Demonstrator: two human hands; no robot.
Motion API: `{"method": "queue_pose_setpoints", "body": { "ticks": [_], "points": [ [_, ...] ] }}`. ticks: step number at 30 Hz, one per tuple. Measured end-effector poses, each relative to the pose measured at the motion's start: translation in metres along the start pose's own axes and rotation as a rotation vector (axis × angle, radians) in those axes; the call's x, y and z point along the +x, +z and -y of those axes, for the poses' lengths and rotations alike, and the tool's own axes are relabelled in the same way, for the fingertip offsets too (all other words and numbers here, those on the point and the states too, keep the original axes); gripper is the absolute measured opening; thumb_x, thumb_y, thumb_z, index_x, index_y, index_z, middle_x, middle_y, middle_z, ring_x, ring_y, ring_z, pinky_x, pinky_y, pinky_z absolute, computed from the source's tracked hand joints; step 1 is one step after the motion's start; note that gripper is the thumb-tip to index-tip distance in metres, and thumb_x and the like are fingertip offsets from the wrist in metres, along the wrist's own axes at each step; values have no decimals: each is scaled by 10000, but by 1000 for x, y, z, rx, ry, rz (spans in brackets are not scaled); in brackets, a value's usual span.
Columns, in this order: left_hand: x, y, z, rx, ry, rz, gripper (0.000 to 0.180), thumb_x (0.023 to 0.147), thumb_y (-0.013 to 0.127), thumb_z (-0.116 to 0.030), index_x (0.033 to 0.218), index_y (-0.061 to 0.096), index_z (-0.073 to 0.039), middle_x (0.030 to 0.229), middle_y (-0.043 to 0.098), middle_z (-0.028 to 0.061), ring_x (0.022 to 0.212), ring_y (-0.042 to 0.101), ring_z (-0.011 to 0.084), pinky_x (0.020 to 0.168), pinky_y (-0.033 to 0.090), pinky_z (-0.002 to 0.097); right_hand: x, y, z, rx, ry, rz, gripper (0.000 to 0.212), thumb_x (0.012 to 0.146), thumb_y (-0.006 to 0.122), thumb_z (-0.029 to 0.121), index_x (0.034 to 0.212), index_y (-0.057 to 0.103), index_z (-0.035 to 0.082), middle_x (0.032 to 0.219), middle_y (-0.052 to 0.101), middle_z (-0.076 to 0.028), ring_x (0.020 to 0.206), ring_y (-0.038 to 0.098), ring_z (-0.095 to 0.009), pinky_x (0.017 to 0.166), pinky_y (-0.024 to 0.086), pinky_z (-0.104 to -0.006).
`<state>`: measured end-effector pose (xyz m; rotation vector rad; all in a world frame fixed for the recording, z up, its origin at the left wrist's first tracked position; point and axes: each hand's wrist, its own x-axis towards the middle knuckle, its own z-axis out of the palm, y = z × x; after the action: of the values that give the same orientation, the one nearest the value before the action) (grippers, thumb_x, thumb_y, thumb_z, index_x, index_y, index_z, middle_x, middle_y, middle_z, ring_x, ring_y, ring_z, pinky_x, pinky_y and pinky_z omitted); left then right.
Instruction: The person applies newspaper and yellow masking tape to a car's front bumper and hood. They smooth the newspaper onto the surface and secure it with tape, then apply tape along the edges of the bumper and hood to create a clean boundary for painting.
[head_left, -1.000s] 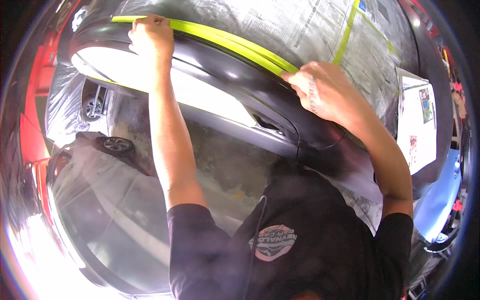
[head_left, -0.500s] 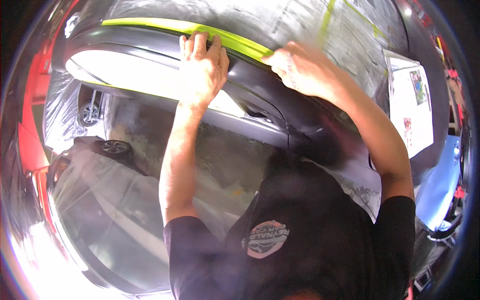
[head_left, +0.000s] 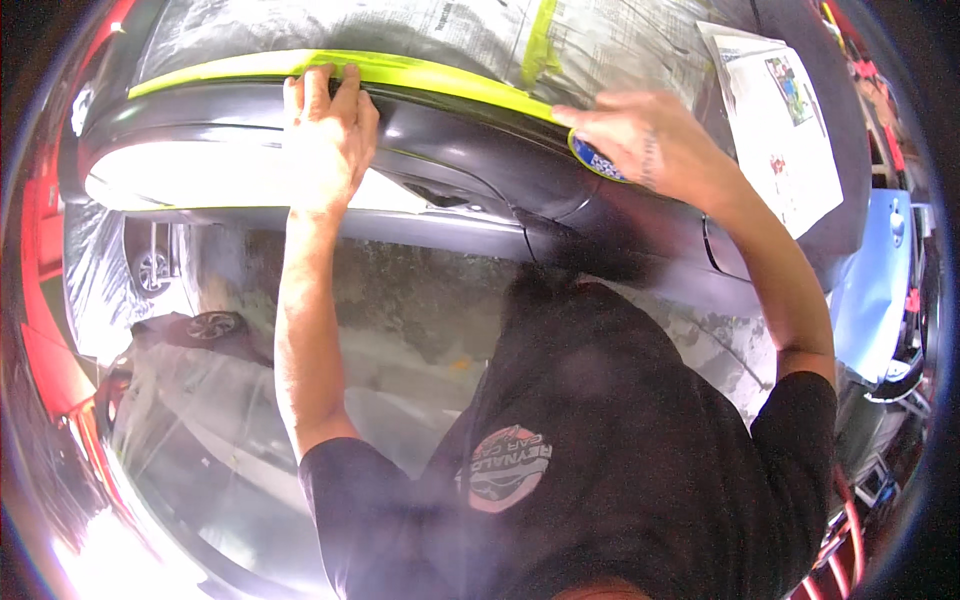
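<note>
Yellow-green masking tape point(head_left: 420, 76) runs in a long strip along the roof edge of a dark car point(head_left: 470, 150), next to masking sheets point(head_left: 400, 28). My left hand point(head_left: 328, 135) lies on this edge, its fingers stretched out with the tips on the strip. My right hand point(head_left: 650, 140) grips the tape roll point(head_left: 597, 160) farther right. The roll's blue inner label shows below my fingers. The strip reaches from the far left to my right fingertips. Part of the roll is hidden by my hand.
A printed paper sheet point(head_left: 785, 130) lies on the car at the right. Beyond it stands a light blue car panel point(head_left: 875, 280). Behind my left arm is another car under translucent plastic point(head_left: 210, 420). Red equipment point(head_left: 45, 260) lines the left side.
The view has shifted to the right along the car. My right hand has moved right with the roll, whose blue label now shows. My left hand still rests on the strip.
</note>
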<state>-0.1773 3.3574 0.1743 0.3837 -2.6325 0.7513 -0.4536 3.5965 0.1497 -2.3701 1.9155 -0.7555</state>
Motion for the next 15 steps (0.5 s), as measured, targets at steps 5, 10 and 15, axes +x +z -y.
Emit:
{"method": "queue_pose_setpoints", "body": {
  "ticks": [5,10,15],
  "points": [
    [-1,1,-6,66,62,37,288,886,653,-138,1106,732,29,1116,653,203,1106,595,373,1059,459,545,4,28,6,-38,-30,-30,188,822,655,119,978,748,71,700,626,-161,637,652,-368,584,514,-472],
    [5,8,-49,-157,-93,-62,297,871,684,-167,1118,719,-7,1087,589,180,1080,585,382,1057,455,558,16,33,5,-46,-20,75,83,783,646,89,737,680,30,669,638,-177,644,661,-377,574,510,-484],
    [16,12,-104,-271,-68,-62,307,850,678,-172,1102,709,1,1067,583,163,1118,567,379,1073,439,562,18,32,4,-88,-15,141,95,775,657,95,719,663,18,675,646,-182,664,678,-377,589,534,-475]
  ]
}}
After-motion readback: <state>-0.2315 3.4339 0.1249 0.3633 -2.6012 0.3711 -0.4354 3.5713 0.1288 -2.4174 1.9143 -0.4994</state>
